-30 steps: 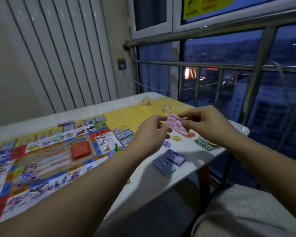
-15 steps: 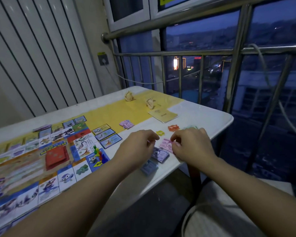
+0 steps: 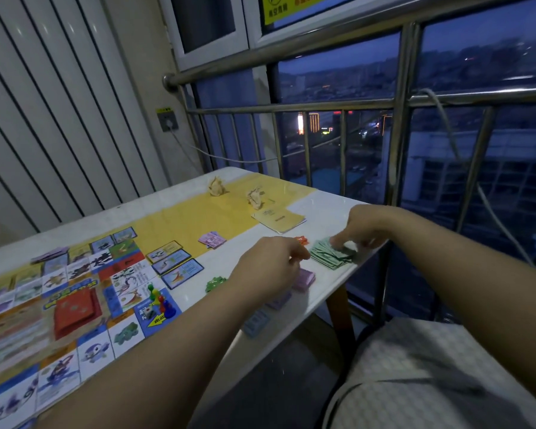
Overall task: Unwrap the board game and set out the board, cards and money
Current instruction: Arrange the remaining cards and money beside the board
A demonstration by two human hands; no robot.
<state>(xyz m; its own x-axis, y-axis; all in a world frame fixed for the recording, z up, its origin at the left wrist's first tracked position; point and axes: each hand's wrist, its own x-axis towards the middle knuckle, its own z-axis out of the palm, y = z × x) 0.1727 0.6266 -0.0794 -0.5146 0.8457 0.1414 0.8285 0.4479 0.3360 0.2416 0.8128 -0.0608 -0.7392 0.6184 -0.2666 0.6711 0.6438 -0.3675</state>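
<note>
Green money [image 3: 330, 257]: a messy pile is laid at the far right corner of the white table [image 3: 331, 283], close to the edge.
Right hand [image 3: 367, 229]: it is stretched out over that corner, palm down, with the fingers [image 3: 341, 243] bent down onto the top of the green pile. Whether a note is pinched cannot be told.
Left hand [image 3: 268, 264]: it is held palm down just left of the green pile, with the fingers curled under. Whether anything is held inside cannot be told.
Purple money [image 3: 305, 278]: a small pile is half hidden under the left hand.
Blue money [image 3: 256, 322]: it is laid at the near edge, beside the left arm.
Pink money [image 3: 211, 239]: it is laid farther off, on the yellow strip.
Board [image 3: 75, 274]: it is spread flat on the left side of the table, with a red card pile [image 3: 76, 314] and coloured pawns [image 3: 158, 300] set on it.
Cards [image 3: 177, 264]: three are laid in a row just right of the board.
</note>
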